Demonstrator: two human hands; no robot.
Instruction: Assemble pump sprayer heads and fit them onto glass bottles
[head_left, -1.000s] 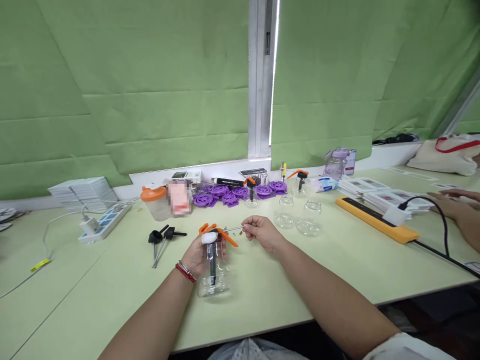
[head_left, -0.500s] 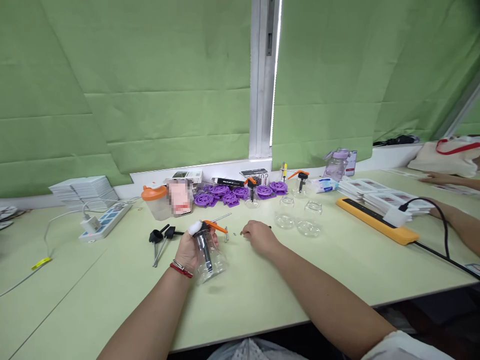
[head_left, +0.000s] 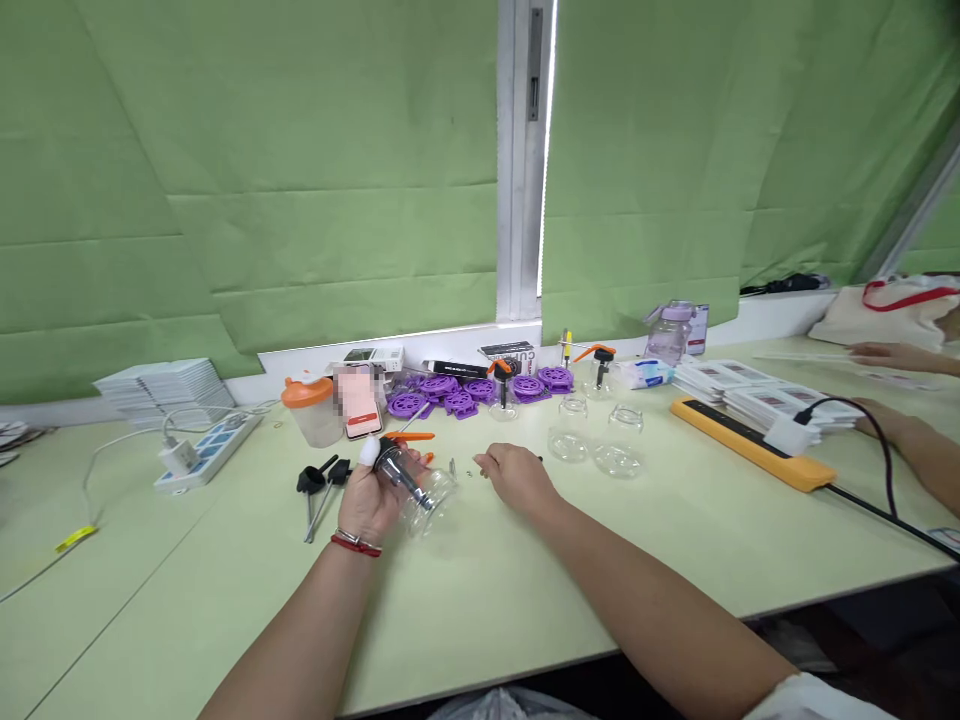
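My left hand, with a white covering on its thumb, is wrapped round a clear jar. A black fitting runs down inside the jar, which tilts with its base toward the lower right. An orange handle sticks out at its top. My right hand rests on the table, thumb and fingers pinched together; what they hold, if anything, cannot be made out. Just left of those fingers lie tiny metal parts and thin metal pins. Black fittings with metal rods lie left of my left hand.
Purple plastic wheels lie along the back. Clear jars and two jars with orange handles stand centre right. A yellow power strip and a white one flank the table. Another person's hand is at far right.
My left hand has moved slightly left and turned the jar, so its base points more to the right and its orange handle lies flatter. My right hand has barely shifted.
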